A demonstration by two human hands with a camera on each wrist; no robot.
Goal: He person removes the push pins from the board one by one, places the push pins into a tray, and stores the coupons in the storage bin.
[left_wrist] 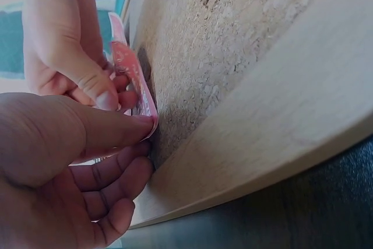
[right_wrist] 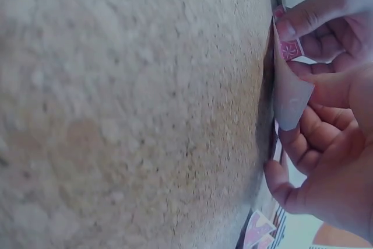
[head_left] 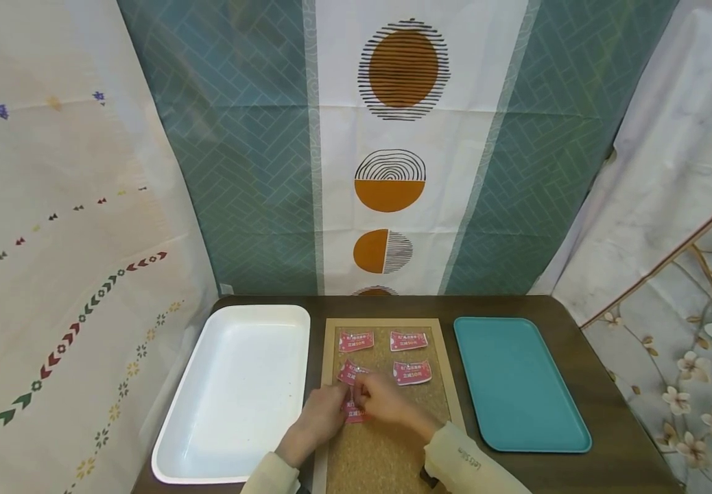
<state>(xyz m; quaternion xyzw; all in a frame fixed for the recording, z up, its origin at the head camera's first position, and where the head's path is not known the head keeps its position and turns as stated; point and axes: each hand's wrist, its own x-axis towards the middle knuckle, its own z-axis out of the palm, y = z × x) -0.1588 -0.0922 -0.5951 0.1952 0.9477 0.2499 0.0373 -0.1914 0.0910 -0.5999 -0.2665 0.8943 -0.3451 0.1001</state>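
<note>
Curtained-off workspace; whether inside home, studio or lab, cannot tell. Green-and-white cloth (head_left: 257, 158) with orange discs hangs across upper middle of frame, cream patterned cloth (head_left: 41, 261) down left side, blossom-printed cloth (head_left: 658, 274) down right. Dark table (head_left: 621, 439) fills bottom, set with white tray (head_left: 245, 391) lower left, corkboard (head_left: 387, 466) lower middle, teal tray (head_left: 516, 384) lower right.

A small pink paper coupon with a white back (head_left: 356, 414) — bent, one part curling up — at the tan cork board (head_left: 381, 466).
</note>
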